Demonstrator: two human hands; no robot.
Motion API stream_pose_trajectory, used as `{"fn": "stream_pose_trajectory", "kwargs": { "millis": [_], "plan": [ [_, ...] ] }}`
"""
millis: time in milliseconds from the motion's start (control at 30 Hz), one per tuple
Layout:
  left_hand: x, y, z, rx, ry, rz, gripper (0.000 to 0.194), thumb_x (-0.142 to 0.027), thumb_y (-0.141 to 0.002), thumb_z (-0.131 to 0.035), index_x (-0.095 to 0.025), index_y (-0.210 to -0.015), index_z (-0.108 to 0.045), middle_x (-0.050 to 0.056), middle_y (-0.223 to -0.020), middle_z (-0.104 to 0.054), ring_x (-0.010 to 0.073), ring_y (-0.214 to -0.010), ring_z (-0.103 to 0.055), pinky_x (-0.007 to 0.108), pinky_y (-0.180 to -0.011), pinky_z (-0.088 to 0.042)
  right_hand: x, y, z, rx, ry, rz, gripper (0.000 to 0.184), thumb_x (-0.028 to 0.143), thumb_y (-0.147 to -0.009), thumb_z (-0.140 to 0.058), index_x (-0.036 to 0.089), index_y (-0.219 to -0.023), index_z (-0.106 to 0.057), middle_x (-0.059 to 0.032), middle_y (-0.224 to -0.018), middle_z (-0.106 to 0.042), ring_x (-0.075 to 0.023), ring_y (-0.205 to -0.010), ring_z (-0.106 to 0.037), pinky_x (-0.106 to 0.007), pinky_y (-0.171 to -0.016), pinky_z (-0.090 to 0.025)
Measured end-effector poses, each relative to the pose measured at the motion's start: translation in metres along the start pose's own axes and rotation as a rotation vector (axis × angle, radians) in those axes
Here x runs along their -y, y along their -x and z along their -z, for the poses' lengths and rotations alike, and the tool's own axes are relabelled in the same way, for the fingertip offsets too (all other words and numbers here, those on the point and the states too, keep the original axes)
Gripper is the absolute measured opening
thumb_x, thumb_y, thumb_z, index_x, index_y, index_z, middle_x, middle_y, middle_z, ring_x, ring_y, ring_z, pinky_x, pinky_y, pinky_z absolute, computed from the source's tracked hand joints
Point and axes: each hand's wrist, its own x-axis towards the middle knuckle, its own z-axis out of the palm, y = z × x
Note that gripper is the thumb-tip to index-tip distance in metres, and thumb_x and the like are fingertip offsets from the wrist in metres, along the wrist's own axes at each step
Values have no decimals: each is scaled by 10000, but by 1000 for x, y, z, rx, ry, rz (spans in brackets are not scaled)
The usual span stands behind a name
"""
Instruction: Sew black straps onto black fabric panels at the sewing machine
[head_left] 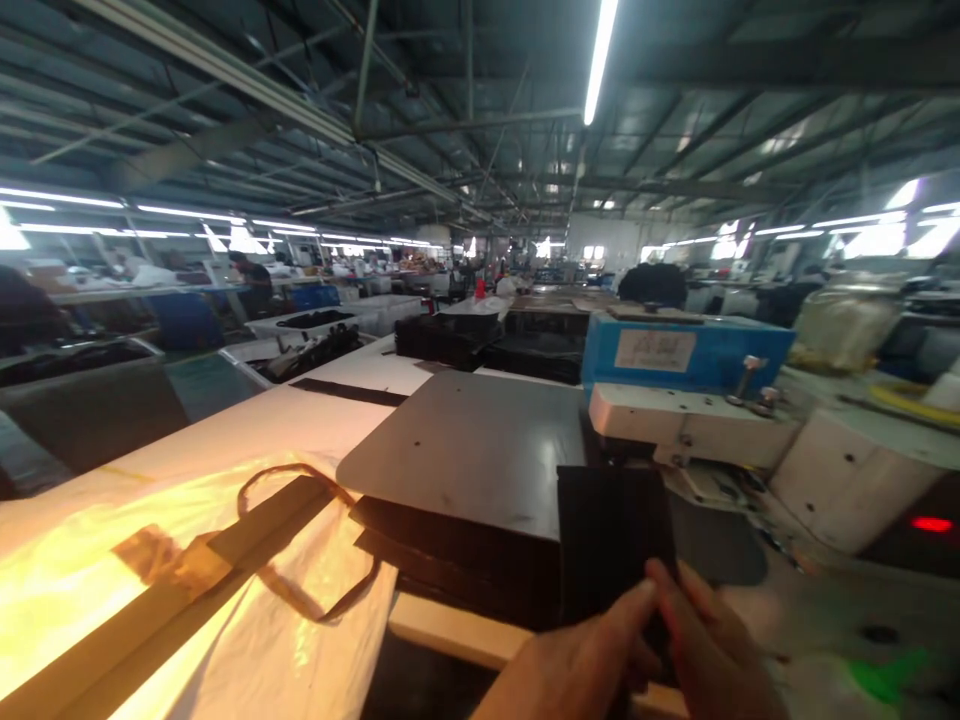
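Note:
Both my hands meet at the bottom of the view, pinching the near edge of a black fabric piece. My left hand grips it from the left with the thumb on top. My right hand holds it from the right, fingers closed over the edge. The fabric lies on a grey metal plate and reaches toward the white sewing machine. Under the plate's near edge sits a stack of black fabric pieces.
A white cloth with a brown strap loop and a wooden strip covers the table to the left. A blue box stands behind the machine. More black fabric stacks lie farther back. Other workers sit at distant tables.

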Motion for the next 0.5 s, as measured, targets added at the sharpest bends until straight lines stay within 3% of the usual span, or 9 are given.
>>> {"fn": "stream_pose_trajectory", "kwargs": {
  "millis": [67, 133, 233, 333, 400, 500],
  "plan": [
    [-11, -13, 12, -49, -122, -118, 474, -141, -809, -458, -202, -1262, -331, 63, -909, -631, 139, -771, -590, 210, -683, -491, 17, -21, 22, 29, -4, -49, 370, 491, -779, -432, 228, -950, -628, -39, -920, -667, -222, -852, -612, -288, -677, -521],
    [-9, -28, 22, -118, -249, -127, 336, -128, -831, -406, -189, -1158, -457, 65, -935, -615, 146, -823, -562, 245, -751, -471, 25, -42, 31, 65, 9, -51, 378, 485, -779, -429, 208, -963, -609, -29, -892, -666, -207, -847, -603, -267, -684, -500],
    [19, -52, 26, -159, -401, 2, 292, -178, -834, -434, -182, -1118, -500, 61, -1050, -567, 171, -967, -497, 303, -873, -414, 16, -72, 29, 181, 105, 18, 316, 442, -755, -455, 177, -822, -614, -23, -776, -656, -197, -768, -597, -262, -661, -467],
    [56, -68, 18, -81, -533, 95, 300, -300, -827, -474, -203, -1107, -523, 54, -1116, -535, 200, -1020, -466, 347, -880, -403, -8, -96, 21, 235, 335, 41, 298, 418, -744, -444, 177, -622, -568, -14, -608, -604, -175, -612, -565, -262, -554, -418],
    [71, -73, 12, -34, -585, 115, 308, -360, -835, -452, -225, -1101, -528, 41, -1108, -540, 206, -1007, -471, 360, -857, -409, -21, -109, 18, 232, 432, 45, 281, 403, -750, -450, 178, -635, -573, -15, -601, -603, -167, -589, -557, -258, -537, -397],
    [75, -74, 7, -37, -614, 128, 313, -381, -840, -435, -225, -1095, -530, 39, -1088, -540, 207, -987, -475, 355, -838, -412, -29, -121, 15, 195, 471, 27, 257, 370, -761, -471, 160, -808, -613, -48, -738, -652, -182, -682, -591, -266, -604, -414]
  ]
}}
